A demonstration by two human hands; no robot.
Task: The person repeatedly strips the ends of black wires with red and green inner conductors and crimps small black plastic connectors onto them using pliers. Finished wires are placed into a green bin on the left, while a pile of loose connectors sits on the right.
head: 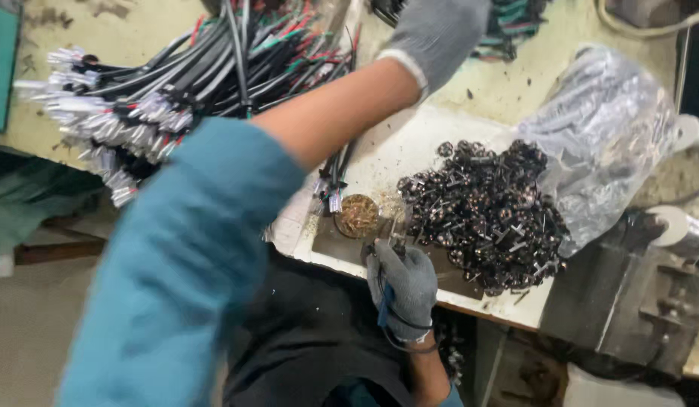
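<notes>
The gloved left hand reached into the wire bundle at upper left, its grip hidden; the right hand was closed around a soldering iron at lower centre, best kept steady by the brass tip cleaner.
</notes>
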